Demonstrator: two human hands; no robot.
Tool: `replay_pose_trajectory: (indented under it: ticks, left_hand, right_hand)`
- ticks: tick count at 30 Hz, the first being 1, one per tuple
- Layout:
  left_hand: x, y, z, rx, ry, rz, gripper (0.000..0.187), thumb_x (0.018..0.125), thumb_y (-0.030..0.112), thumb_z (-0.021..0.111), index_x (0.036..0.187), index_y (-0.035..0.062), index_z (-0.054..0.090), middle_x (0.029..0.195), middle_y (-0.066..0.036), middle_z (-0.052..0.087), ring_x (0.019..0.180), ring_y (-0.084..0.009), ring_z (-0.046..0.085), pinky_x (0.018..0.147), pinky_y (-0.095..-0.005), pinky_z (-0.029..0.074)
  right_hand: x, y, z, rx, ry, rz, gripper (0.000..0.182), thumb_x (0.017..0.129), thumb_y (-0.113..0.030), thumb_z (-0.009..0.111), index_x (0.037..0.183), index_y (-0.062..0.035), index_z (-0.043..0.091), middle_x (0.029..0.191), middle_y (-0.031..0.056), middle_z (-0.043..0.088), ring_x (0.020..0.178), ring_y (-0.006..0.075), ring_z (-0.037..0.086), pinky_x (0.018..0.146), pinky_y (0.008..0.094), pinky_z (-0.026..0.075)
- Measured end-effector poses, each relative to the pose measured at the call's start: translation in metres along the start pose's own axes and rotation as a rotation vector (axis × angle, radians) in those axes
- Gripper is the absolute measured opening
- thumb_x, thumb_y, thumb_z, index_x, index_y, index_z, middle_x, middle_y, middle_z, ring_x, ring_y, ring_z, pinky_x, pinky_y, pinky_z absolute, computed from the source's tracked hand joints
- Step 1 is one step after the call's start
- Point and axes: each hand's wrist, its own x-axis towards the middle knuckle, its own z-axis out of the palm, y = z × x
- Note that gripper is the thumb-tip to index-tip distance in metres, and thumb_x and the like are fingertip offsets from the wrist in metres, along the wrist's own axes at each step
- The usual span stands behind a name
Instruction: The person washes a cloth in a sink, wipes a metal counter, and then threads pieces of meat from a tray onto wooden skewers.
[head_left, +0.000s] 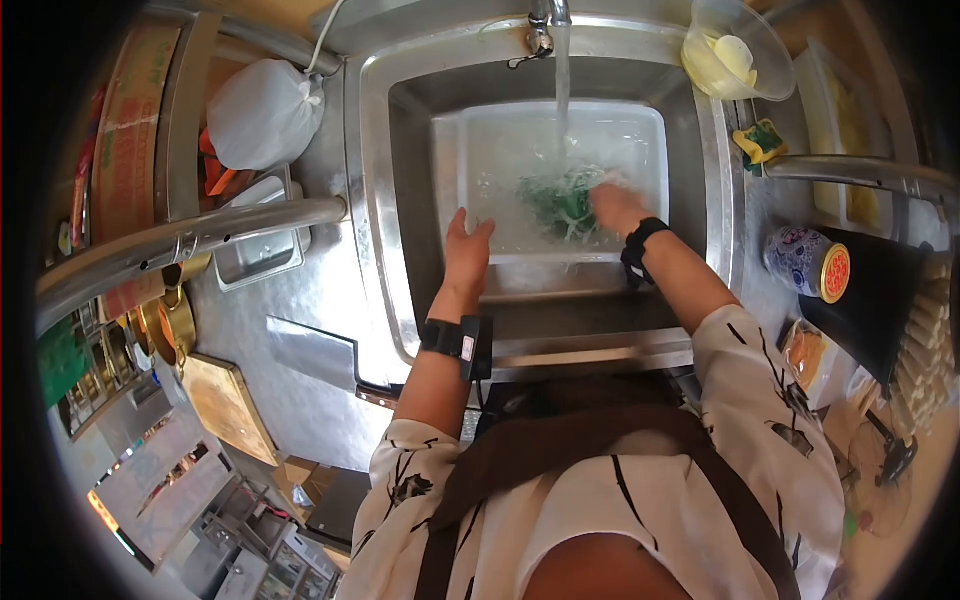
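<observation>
Water runs from the faucet (pixel 540 35) into a white rectangular tub (pixel 655 150) standing in the steel sink (pixel 420 100). A bunch of leafy greens (pixel 560 203) lies in the water under the stream, among splashes. My right hand (pixel 615 208) is at the right side of the greens, blurred by motion. Its fingers are smeared and partly hidden, so its grip does not show. Over the tub's left side, my left hand (pixel 467 250) is open, with thumb and fingers apart and nothing in it. Dark bands circle both wrists.
On the left counter lie a cleaver (pixel 312 352), a cutting board (pixel 230 405), a steel pan (pixel 262 245) and a tied white bag (pixel 265 115). To the right are a clear bowl (pixel 770 60), a sponge (pixel 760 142) and a blue-and-white jar (pixel 795 258). Metal rails (pixel 240 228) flank the sink.
</observation>
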Motion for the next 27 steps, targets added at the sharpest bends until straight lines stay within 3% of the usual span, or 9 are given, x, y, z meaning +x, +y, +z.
replay_pose_trajectory:
  ticks: [3, 5, 7, 12, 13, 16, 19, 21, 27]
  left_hand:
    - [-0.008, 0.003, 0.010, -0.243, -0.235, -0.157, 0.078, 0.082, 0.036, 0.065, 0.141, 0.0010, 0.027, 0.135, -0.017, 0.042, 0.126, -0.0280, 0.037, 0.099, -0.0468, 0.036]
    - [0.004, 0.001, 0.039, -0.414, -0.190, -0.479, 0.069, 0.083, 0.038, 0.065, 0.134, -0.0003, 0.037, 0.129, -0.014, 0.048, 0.121, -0.0283, 0.042, 0.096, -0.0488, 0.039]
    - [0.010, 0.003, 0.049, -0.552, -0.246, -0.625, 0.059, 0.084, 0.038, 0.064, 0.124, -0.0016, 0.045, 0.120, -0.013, 0.053, 0.113, -0.0282, 0.049, 0.092, -0.0495, 0.043]
    - [0.035, -0.012, 0.050, -0.677, -0.546, -0.633, 0.029, 0.090, 0.027, 0.057, 0.102, 0.0012, 0.054, 0.097, -0.011, 0.062, 0.084, -0.0262, 0.063, 0.076, -0.0439, 0.054]
    - [0.031, -0.007, 0.047, -0.623, -0.600, -0.623, 0.020, 0.092, 0.026, 0.053, 0.106, 0.0111, 0.054, 0.094, -0.006, 0.062, 0.081, -0.0179, 0.064, 0.071, -0.0324, 0.054]
    - [0.009, 0.006, 0.035, -0.804, -0.541, -0.541, 0.022, 0.094, 0.026, 0.049, 0.105, 0.0088, 0.057, 0.091, -0.009, 0.064, 0.079, -0.0221, 0.064, 0.070, -0.0361, 0.055]
    - [-0.010, 0.020, 0.025, -0.926, -0.404, -0.515, 0.028, 0.095, 0.029, 0.046, 0.111, 0.0090, 0.056, 0.105, -0.009, 0.062, 0.093, -0.0232, 0.062, 0.080, -0.0387, 0.053]
    - [-0.014, 0.026, 0.019, -0.989, -0.309, -0.538, 0.032, 0.096, 0.031, 0.041, 0.116, 0.0102, 0.055, 0.114, -0.008, 0.060, 0.104, -0.0253, 0.059, 0.087, -0.0427, 0.051]
    - [-0.038, 0.034, -0.003, -1.043, -0.379, -0.370, 0.043, 0.098, 0.036, 0.028, 0.122, 0.0100, 0.052, 0.123, -0.010, 0.055, 0.115, -0.0281, 0.052, 0.097, -0.0471, 0.043]
  right_hand:
    - [-0.009, -0.014, -0.007, 0.515, 0.201, -0.009, 0.034, 0.080, -0.011, 0.059, 0.114, -0.0048, 0.060, 0.098, 0.0136, 0.065, 0.079, 0.0279, 0.064, 0.066, 0.0362, 0.051]
    - [-0.031, -0.037, -0.024, 1.094, 0.034, -0.041, 0.030, 0.080, -0.013, 0.061, 0.108, -0.0006, 0.059, 0.081, 0.0115, 0.064, 0.071, 0.0212, 0.060, 0.058, 0.0316, 0.047]
    - [-0.046, -0.056, -0.012, 1.171, 0.055, -0.317, 0.021, 0.080, -0.011, 0.058, 0.099, -0.0011, 0.060, 0.074, 0.0082, 0.059, 0.066, 0.0154, 0.053, 0.058, 0.0308, 0.044]
    - [-0.147, -0.083, -0.075, 0.902, 0.025, -0.638, 0.014, 0.078, -0.008, 0.056, 0.091, -0.0017, 0.058, 0.079, 0.0028, 0.055, 0.074, 0.0071, 0.048, 0.062, 0.0243, 0.041]
    - [-0.150, -0.082, -0.083, 0.924, -0.100, -0.577, 0.016, 0.078, -0.012, 0.060, 0.091, -0.0021, 0.058, 0.082, 0.0055, 0.056, 0.076, 0.0102, 0.050, 0.065, 0.0268, 0.043]
    - [-0.148, -0.092, -0.105, 0.813, 0.266, -0.533, 0.024, 0.080, -0.015, 0.061, 0.099, -0.0026, 0.055, 0.084, 0.0076, 0.059, 0.075, 0.0148, 0.054, 0.067, 0.0307, 0.045]
    - [-0.085, -0.105, -0.100, 0.794, 0.767, -0.302, 0.061, 0.084, -0.015, 0.059, 0.135, 0.0013, 0.031, 0.124, 0.0202, 0.050, 0.108, 0.0263, 0.053, 0.092, 0.0358, 0.043]
    - [-0.083, -0.130, -0.141, 1.752, 0.349, -0.280, 0.065, 0.085, -0.009, 0.057, 0.139, 0.0056, 0.023, 0.138, 0.0220, 0.036, 0.121, 0.0302, 0.043, 0.103, 0.0396, 0.035]
    - [-0.025, -0.160, -0.194, 2.502, 0.288, -0.366, 0.039, 0.083, 0.005, 0.047, 0.121, 0.0079, 0.037, 0.130, 0.0218, 0.040, 0.119, 0.0327, 0.043, 0.106, 0.0464, 0.032]
